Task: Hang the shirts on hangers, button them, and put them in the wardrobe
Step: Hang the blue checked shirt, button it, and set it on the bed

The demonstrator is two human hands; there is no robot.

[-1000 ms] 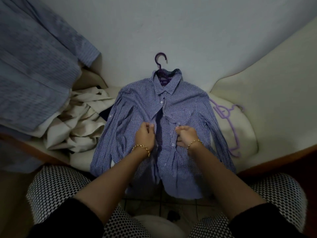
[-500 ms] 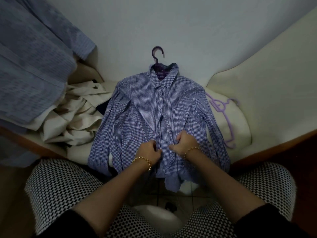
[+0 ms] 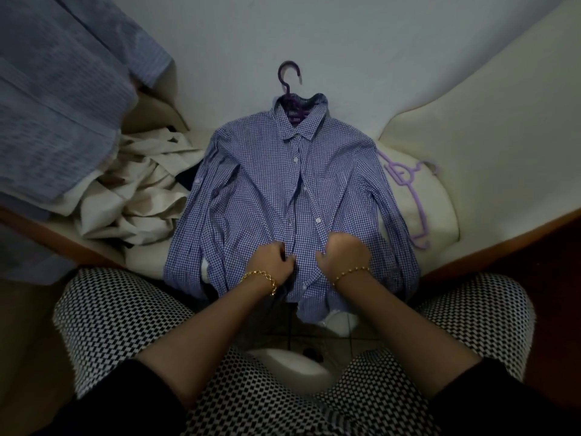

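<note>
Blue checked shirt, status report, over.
Left hand, right hand both grip blue checked shirt, lower front. Shirt flat on dark purple plastic hanger, lower front open. Nothing blocking.

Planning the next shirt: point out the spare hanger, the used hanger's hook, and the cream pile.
spare lilac hanger (image 3: 410,209), head view, its long arm.
dark purple hanger hook (image 3: 289,62), head view, top of curve.
cream garment pile (image 3: 138,202), head view, a middle fold.

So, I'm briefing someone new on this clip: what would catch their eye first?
The blue checked shirt lies spread in the middle on a purple hanger, its hook above the collar. The left hand and the right hand pinch its front edges low down. A lilac hanger lies to its right.
</note>
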